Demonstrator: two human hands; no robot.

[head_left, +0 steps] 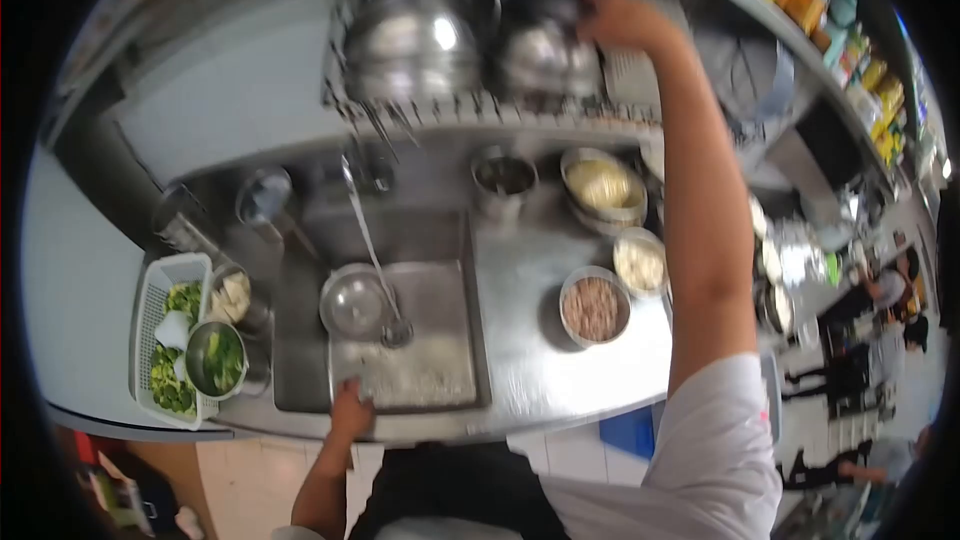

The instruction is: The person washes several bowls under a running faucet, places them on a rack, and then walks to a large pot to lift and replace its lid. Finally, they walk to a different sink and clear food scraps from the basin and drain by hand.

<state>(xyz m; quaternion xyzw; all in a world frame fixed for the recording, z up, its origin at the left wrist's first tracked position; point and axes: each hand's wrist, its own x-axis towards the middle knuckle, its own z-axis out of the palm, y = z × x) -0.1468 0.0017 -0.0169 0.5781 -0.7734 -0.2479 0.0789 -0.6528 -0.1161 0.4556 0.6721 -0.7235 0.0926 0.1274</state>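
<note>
My right hand (628, 20) is raised to a wire rack, its fingers closed at the rim of a metal bowl (548, 55); blur softens the fingertips. A larger steel bowl (410, 45) sits beside that one, to its left. Down at the front rim of the sink (480, 340), my left hand (352, 412) rests with fingers apart and nothing seen in it. Inside the sink are a round metal bowl (355, 302) and a ladle-like metal piece (397, 332). Water appears to run from the faucet (348, 168) toward them.
Left of the sink stand a white basket (145, 330) of green vegetables, a pot (216, 360) with greens and a container of pale chunks (231, 297). On the right counter are bowls of minced-looking food (594, 308), pale pieces (640, 262) and yellow food (603, 183). People work far right.
</note>
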